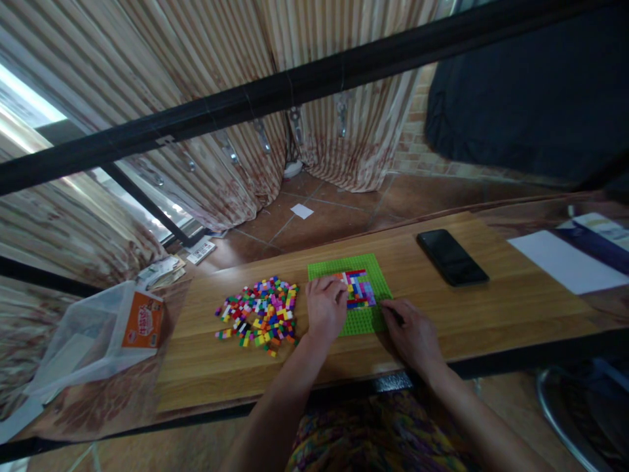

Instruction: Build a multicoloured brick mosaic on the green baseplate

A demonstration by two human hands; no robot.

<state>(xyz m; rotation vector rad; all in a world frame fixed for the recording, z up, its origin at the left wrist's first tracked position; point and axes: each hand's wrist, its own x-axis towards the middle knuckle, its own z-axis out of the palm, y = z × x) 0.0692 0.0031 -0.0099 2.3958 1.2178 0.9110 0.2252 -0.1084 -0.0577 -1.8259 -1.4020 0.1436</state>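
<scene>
A green studded baseplate (363, 324) lies on the wooden board in front of me. On it sits a flat patch of coloured toy bricks (362, 288) in red, blue, white, yellow and purple. Over the left side of this patch is my left hand (327, 307), its fingers bent and closed together at the bricks; whatever they hold is hidden. My right hand (413, 335) rests at the plate's lower right edge, thumb and fingers closed on that edge. Left of the plate spreads a heap of loose toy bricks (270, 308) in many colours.
A black phone (452, 257) lies right of the plate on the wooden board (216, 383). White paper (565, 261) is farther right. At the left stands a clear plastic box (98, 337) with an orange label. A dark metal bar (304, 78) crosses behind, before striped curtains.
</scene>
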